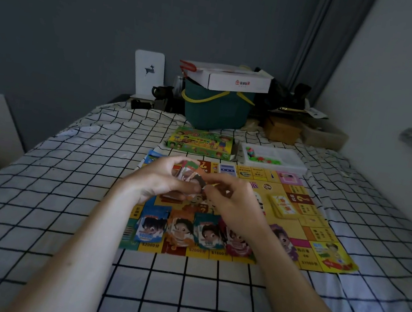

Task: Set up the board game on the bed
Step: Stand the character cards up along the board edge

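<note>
Left hand [163,179] gripping a card stack [188,177], right hand [230,200] seemingly pinching its top card, over the board [294,234] mid-bed.

Bare forearms, ringless hands [168,179], no sleeves

One yellow paper game board [294,213], five piles of character notes along its near edge [150,227], one green game box [201,143], one white parts tray [274,159], one yellow card stack [284,206]
</note>
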